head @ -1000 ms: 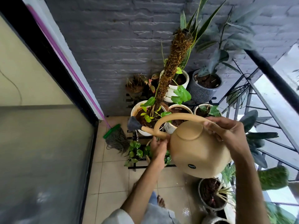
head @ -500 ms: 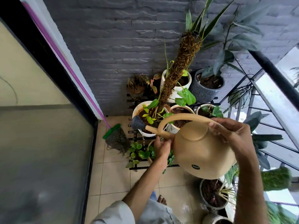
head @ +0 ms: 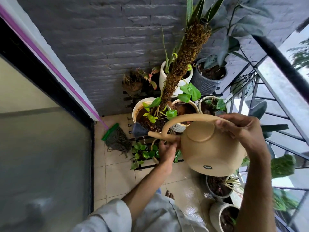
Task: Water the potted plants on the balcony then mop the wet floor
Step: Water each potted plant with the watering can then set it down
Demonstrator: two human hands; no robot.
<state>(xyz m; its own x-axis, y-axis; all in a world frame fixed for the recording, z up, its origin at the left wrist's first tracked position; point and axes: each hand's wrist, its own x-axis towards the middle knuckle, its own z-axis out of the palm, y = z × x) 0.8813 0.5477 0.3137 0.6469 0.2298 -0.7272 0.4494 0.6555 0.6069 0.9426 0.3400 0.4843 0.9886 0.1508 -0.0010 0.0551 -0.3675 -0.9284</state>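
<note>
A tan watering can [head: 210,148] tilts to the left, its dark spout head [head: 138,132] over a small leafy plant [head: 143,152] low on the black rack. A few drops fall from the spout. My right hand [head: 240,129] grips the can's arched handle at its rear. My left hand [head: 167,150] holds the spout neck from below. White pots [head: 138,109] with a moss pole [head: 185,57] stand behind on the rack. A mop [head: 117,139] with a green head and purple handle leans in the corner.
A grey brick wall closes the far side. A black railing [head: 280,56] runs along the right. A glass sliding door [head: 41,156] fills the left. More pots [head: 217,186] stand on wet beige tiles [head: 189,198] by my foot.
The can has tipped a little further left and drops now fall from the spout. Both hands keep their hold.
</note>
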